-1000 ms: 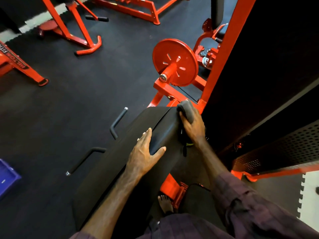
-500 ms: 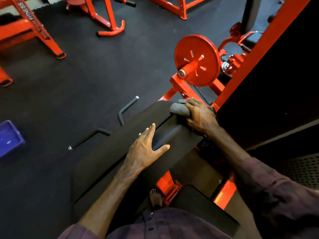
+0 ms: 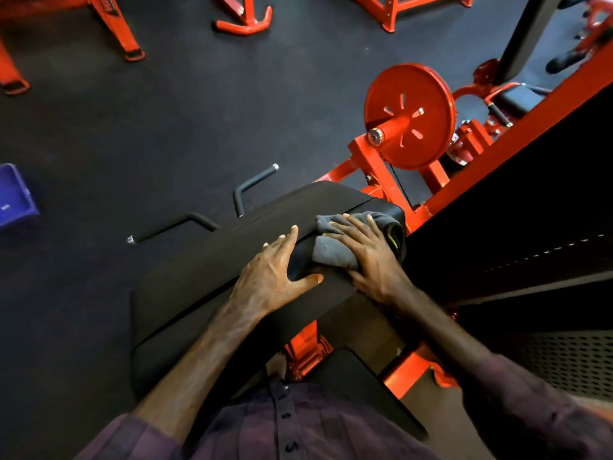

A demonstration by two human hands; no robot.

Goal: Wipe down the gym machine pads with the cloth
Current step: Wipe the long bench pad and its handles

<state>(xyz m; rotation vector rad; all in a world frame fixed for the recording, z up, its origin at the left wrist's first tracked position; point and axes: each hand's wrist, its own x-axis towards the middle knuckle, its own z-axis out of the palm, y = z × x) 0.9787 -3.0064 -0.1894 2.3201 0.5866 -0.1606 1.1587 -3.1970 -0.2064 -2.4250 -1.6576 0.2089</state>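
Right hand (image 3: 371, 257) flat, fingers straight, pressing grey cloth (image 3: 335, 247) onto upper end of black machine pad (image 3: 232, 257). Left hand (image 3: 270, 277) open too, resting on pad just beside cloth. Red weight plate (image 3: 409, 116) beyond.

The black pad (image 3: 205, 277) of the gym machine slopes up toward its far right corner; a grey cloth (image 3: 331, 247) lies bunched on that corner, pressed under the flat right hand (image 3: 371, 257); the left hand (image 3: 272, 277) rests just beside it, fingers spread across the pad's seam, thumb toward the near edge; the dark floor (image 3: 166, 127) carries a blue bin (image 3: 15, 197) at its left edge.
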